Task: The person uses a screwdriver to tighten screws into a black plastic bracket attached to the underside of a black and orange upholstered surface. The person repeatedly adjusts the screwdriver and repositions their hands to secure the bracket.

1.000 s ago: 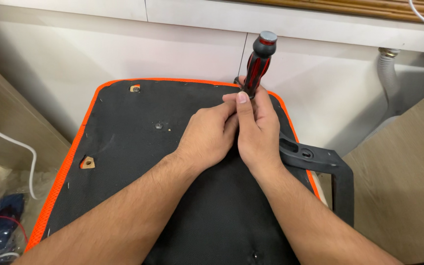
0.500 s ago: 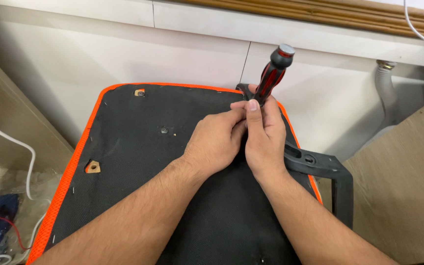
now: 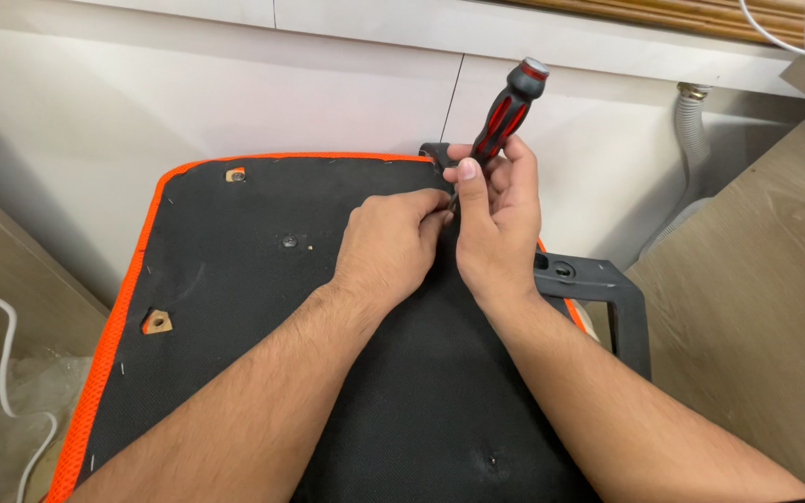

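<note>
A chair seat (image 3: 235, 307) lies upside down, its black fabric underside edged in orange. My right hand (image 3: 496, 224) grips a red and black screwdriver (image 3: 507, 110) by the handle, tip pointing down toward the seat near its far right edge. My left hand (image 3: 391, 244) rests on the fabric with its fingertips pinched at the screwdriver's tip; whatever they hold is hidden. A black plastic armrest (image 3: 598, 293) sticks out from the seat's right side, just under my right wrist.
Two cut-outs (image 3: 156, 321) in the fabric show wood with screw inserts, and a bolt hole (image 3: 290, 242) sits mid-seat. White cabinet panels (image 3: 328, 84) stand behind. A white cable (image 3: 6, 363) runs at the left, a corrugated hose (image 3: 696, 140) at the right above wood flooring.
The screwdriver's handle has tilted a little more to the right. Both hands stay together at the seat's far right edge.
</note>
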